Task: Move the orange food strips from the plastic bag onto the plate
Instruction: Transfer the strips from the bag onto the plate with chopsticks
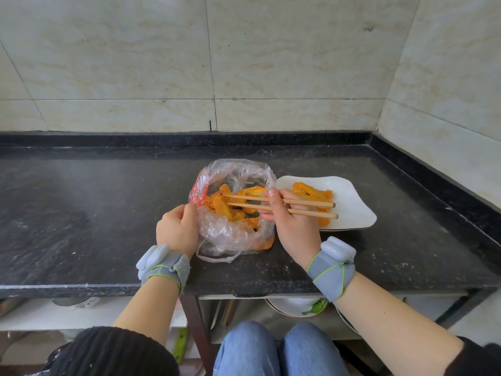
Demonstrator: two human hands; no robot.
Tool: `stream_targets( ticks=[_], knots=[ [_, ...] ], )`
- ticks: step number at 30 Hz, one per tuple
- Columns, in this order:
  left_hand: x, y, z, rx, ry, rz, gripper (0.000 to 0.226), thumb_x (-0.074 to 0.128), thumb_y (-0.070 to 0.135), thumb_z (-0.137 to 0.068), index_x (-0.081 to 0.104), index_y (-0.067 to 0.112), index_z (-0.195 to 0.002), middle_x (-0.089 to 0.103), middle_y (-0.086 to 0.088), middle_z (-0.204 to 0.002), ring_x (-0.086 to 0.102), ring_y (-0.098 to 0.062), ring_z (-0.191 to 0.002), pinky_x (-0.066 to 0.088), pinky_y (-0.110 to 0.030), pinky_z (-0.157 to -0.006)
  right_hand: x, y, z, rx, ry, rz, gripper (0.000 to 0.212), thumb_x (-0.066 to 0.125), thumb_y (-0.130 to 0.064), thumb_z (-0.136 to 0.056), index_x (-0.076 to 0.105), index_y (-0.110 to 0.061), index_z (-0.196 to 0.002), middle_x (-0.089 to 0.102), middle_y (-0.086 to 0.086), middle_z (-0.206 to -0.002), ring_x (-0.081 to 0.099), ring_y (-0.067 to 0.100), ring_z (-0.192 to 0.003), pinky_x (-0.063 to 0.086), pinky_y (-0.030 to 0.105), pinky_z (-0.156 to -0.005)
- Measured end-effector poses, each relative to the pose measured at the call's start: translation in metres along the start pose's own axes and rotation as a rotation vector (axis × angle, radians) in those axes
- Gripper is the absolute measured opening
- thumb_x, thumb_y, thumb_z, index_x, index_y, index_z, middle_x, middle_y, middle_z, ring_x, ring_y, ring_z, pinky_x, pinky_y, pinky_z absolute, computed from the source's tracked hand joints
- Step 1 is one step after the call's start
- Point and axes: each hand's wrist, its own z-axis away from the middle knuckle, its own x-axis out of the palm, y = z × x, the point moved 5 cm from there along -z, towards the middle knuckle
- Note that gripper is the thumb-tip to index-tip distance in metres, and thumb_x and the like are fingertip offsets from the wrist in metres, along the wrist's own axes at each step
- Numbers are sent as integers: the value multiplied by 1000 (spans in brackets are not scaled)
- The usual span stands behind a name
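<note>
Sat on a dark speckled stone countertop (pixel 108 213), against a beige tiled wall (pixel 244 63): a crumpled clear plastic bag (pixel 230 234) with red print on its left side, mouth spread open upward. Held inside the bag: a heap of orange food strips (pixel 230 210), most of them, with one strip pressed against the bag's lower right corner. Lay just right of the bag, touching or nearly touching its edge: a white squarish plate (pixel 352 204), with a few more orange strips (pixel 311 192) piled on its left half.

Closed in a loose fist on the bag's left rim: the left hand (pixel 177 229), fingers pinching the plastic. Curled around a pair of plain wooden chopsticks (pixel 271 203): the right hand (pixel 294 226), gripping near mid-length, back ends jutting out over the plate. Reached into the bag's open mouth, tips slightly apart among the strips; could not tell whether any strip was actually pinched between them.

Worn on both wrists: grey straps with pale sensor units (pixel 334 263).
</note>
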Motion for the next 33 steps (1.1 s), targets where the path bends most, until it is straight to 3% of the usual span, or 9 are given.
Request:
stream_targets(
  ticks=[3,6,11,17,24,33],
  knots=[
    [1,1,0,-2,-2,9,34,41,34,-75,39,13,-49,31,3,-46,24,-17,-50,25,-32,-49,-6,-2,-6,36,38,-21,29,49,-24,-99,66,-1,-92,72,13,-86,72,8,-73,58,19,-61],
    [2,1,-1,3,4,4,35,40,34,-75,42,4,-57,32,-1,-51,24,-18,-53,24,-32,-51,-15,-6,-11,69,99,-93,25,49,-24,-99,65,-8,-87,72,8,-80,73,13,-71,60,23,-62],
    [1,-4,-2,4,12,-8,36,41,34,-76,41,1,-60,31,-4,-54,23,-18,-54,24,-32,-52,-21,-2,-10,227,133,-280,27,49,-17,-99,63,-4,-79,71,11,-69,74,22,-66,60,26,-57],
    [1,-4,-2,-2,15,-17,36,41,34,-76,42,2,-60,32,-3,-52,22,-18,-53,24,-33,-51,-13,6,-4,398,119,-398,24,50,-17,-99,61,-3,-82,70,15,-72,74,30,-72,62,34,-66],
    [1,-5,-2,-9,-2,-5,36,42,31,-78,44,-1,-62,35,-6,-55,25,-18,-55,24,-32,-52,3,10,1,415,73,-412,23,50,-21,-99,61,-2,-92,70,22,-90,73,30,-80,62,32,-68],
    [1,-5,-2,-9,3,-8,35,42,31,-78,41,2,-59,33,-4,-53,24,-18,-54,24,-32,-51,17,14,0,430,84,-440,32,50,-27,-99,63,2,-98,70,15,-82,73,24,-72,61,27,-64]
  ],
)
